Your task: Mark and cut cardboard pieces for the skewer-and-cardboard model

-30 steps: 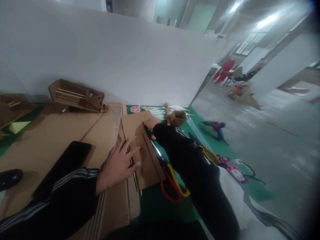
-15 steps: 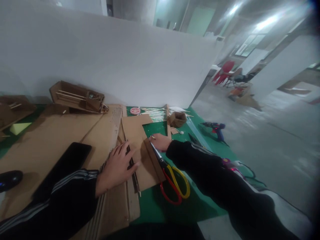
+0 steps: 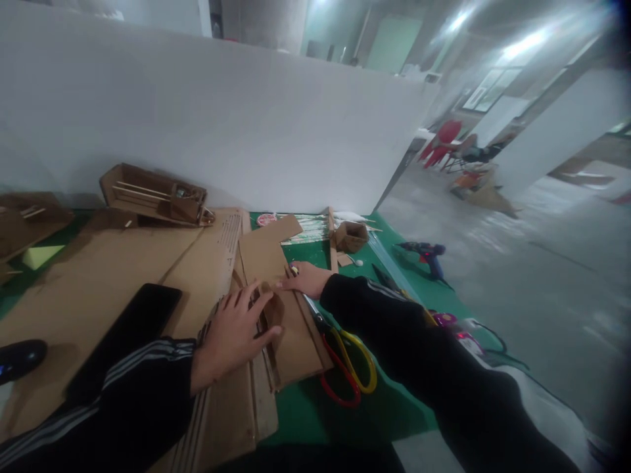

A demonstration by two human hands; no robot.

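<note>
My left hand (image 3: 239, 335) lies with spread fingers on the left edge of a brown cardboard piece (image 3: 298, 345). That edge looks lifted or bent near the fingertips. My right hand (image 3: 306, 280) is closed at the piece's right side, its fingertips reaching across toward my left hand. A small pale end shows between its fingers; the rest of that item is hidden. Scissors (image 3: 348, 361) with one red and one yellow handle lie just below my right hand, the blades partly under the cardboard edge.
A large cardboard sheet (image 3: 113, 263) bears a black phone (image 3: 125, 335). Cardboard assemblies (image 3: 155, 194) stand by the white partition (image 3: 221, 125). Thin sticks (image 3: 308, 226), a small cardboard box (image 3: 351, 236) and a glue gun (image 3: 426, 256) sit on the green mat (image 3: 315, 420).
My right hand has moved left and slightly nearer, onto the cardboard. The cardboard's near end has shifted slightly right, and its left edge now looks raised. The left hand remains spread there.
</note>
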